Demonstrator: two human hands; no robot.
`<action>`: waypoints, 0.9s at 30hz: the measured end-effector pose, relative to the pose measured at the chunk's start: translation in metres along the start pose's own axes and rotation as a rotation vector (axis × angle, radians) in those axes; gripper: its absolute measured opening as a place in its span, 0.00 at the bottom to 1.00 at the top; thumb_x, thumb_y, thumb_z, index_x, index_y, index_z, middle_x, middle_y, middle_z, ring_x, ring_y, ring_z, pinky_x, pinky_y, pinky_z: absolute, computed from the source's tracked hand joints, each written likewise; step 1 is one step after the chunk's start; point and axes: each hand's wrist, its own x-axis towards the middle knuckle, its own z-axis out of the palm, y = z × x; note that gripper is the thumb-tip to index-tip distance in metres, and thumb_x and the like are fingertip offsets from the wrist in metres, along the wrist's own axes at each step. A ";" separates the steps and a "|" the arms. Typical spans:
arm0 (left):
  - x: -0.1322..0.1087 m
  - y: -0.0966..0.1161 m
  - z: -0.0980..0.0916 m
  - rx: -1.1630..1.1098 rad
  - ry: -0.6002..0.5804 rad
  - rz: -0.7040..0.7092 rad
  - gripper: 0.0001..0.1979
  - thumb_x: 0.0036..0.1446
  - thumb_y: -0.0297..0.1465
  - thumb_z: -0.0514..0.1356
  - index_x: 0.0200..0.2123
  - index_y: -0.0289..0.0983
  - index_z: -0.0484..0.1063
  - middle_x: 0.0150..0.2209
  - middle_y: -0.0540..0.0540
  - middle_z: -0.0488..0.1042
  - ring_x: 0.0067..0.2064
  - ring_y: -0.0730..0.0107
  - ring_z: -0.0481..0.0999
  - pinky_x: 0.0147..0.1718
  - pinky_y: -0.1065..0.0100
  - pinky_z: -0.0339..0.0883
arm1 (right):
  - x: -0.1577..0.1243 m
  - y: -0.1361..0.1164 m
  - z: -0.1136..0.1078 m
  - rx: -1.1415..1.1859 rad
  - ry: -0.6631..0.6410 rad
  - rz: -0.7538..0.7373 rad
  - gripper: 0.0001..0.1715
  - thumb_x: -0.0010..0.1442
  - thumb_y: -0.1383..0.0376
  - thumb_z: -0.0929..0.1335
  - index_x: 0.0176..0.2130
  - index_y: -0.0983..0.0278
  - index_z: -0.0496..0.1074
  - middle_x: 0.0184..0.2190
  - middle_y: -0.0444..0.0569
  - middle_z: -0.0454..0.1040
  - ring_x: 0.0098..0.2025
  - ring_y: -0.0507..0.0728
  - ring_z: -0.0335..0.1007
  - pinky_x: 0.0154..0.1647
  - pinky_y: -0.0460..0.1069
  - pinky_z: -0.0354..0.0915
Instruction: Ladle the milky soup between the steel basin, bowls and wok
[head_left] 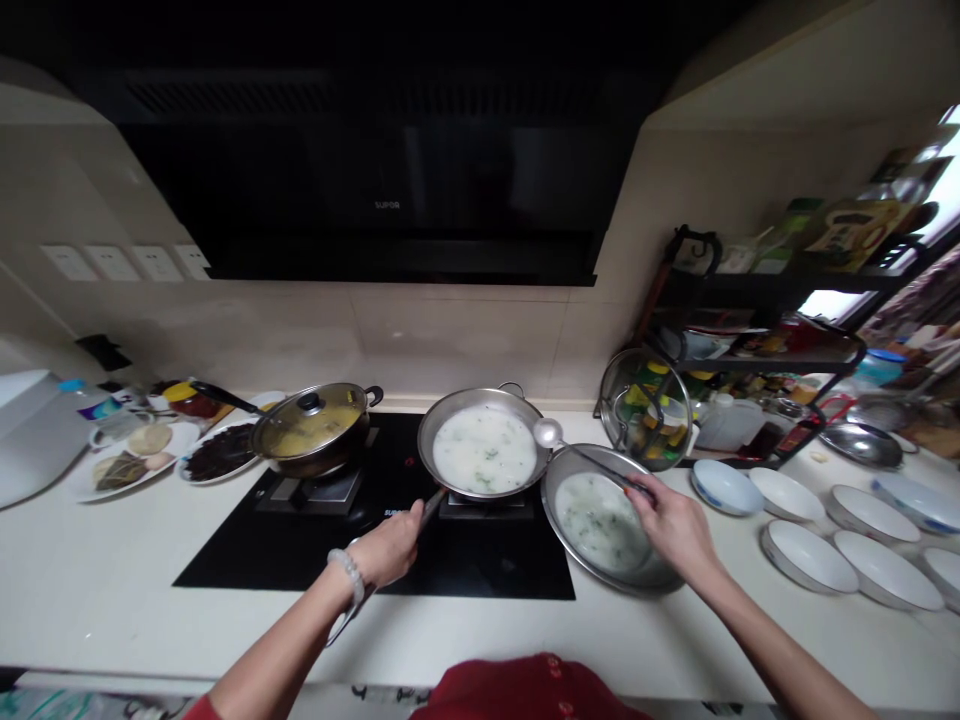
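Observation:
My left hand [390, 545], with a beaded bracelet on the wrist, is closed around the long handle of a steel wok [427, 440]. White soup with green bits [486, 452] fills much of the wok, which sits on the right burner. In my right hand [671, 520] is the dark handle of a ladle [548, 433]; its metal bowl hangs at the wok's right rim, above the gap to a steel basin. The basin [652, 578] holds similar white, green-flecked soup [600, 520] and stands on the counter beside the stove, beneath my right hand.
A lidded pan [311, 425] with yellowish food is on the left burner. Plates of food [221, 452] lie left of it. Several bowls [810, 557] are at right, before a loaded rack [757, 350] and a leaning glass lid [646, 408]. A range hood [387, 160] overhangs the stove.

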 end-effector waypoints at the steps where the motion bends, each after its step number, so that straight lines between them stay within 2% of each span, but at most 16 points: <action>1: -0.001 0.001 -0.001 0.003 -0.002 -0.005 0.33 0.57 0.25 0.50 0.66 0.22 0.49 0.54 0.25 0.71 0.54 0.53 0.73 0.53 0.60 0.63 | 0.004 -0.015 0.002 -0.036 -0.034 -0.031 0.21 0.62 0.60 0.62 0.48 0.63 0.77 0.35 0.54 0.81 0.35 0.64 0.78 0.36 0.53 0.68; 5: -0.002 0.004 -0.004 -0.027 0.003 0.001 0.34 0.57 0.25 0.50 0.66 0.19 0.48 0.53 0.23 0.71 0.54 0.51 0.74 0.52 0.61 0.64 | 0.019 -0.065 0.016 -0.211 -0.262 -0.079 0.19 0.66 0.65 0.59 0.50 0.63 0.74 0.42 0.58 0.79 0.41 0.66 0.77 0.37 0.53 0.64; 10: -0.004 0.006 -0.006 -0.071 0.023 0.010 0.33 0.56 0.24 0.52 0.65 0.24 0.52 0.52 0.27 0.73 0.54 0.52 0.74 0.50 0.62 0.65 | 0.032 -0.092 0.043 -0.176 -0.341 -0.097 0.18 0.66 0.68 0.60 0.49 0.63 0.74 0.40 0.59 0.79 0.41 0.65 0.76 0.39 0.53 0.62; 13: -0.004 0.006 -0.006 -0.078 0.038 0.011 0.32 0.55 0.24 0.53 0.64 0.25 0.53 0.51 0.28 0.73 0.53 0.52 0.75 0.50 0.62 0.65 | 0.039 -0.094 0.057 -0.092 -0.364 -0.067 0.15 0.63 0.68 0.63 0.46 0.63 0.76 0.39 0.57 0.79 0.43 0.65 0.76 0.39 0.52 0.61; 17: -0.001 0.003 -0.001 -0.067 0.049 0.014 0.34 0.55 0.24 0.53 0.65 0.22 0.51 0.51 0.25 0.73 0.53 0.51 0.75 0.52 0.59 0.64 | 0.052 -0.086 0.064 0.064 -0.381 0.007 0.10 0.59 0.69 0.66 0.36 0.64 0.78 0.35 0.52 0.80 0.41 0.60 0.75 0.37 0.48 0.61; 21: 0.000 0.001 0.002 -0.051 0.051 0.025 0.34 0.56 0.24 0.51 0.65 0.17 0.49 0.51 0.23 0.72 0.53 0.50 0.75 0.53 0.59 0.63 | 0.062 -0.074 0.059 0.221 -0.379 0.078 0.07 0.54 0.68 0.67 0.29 0.65 0.77 0.29 0.50 0.79 0.34 0.57 0.74 0.33 0.47 0.61; 27: -0.003 0.003 -0.002 -0.043 0.045 0.027 0.33 0.57 0.24 0.51 0.65 0.17 0.50 0.51 0.23 0.73 0.53 0.50 0.75 0.53 0.59 0.63 | 0.064 -0.061 0.043 0.403 -0.375 0.126 0.06 0.47 0.66 0.68 0.24 0.64 0.75 0.22 0.47 0.74 0.27 0.55 0.68 0.29 0.47 0.60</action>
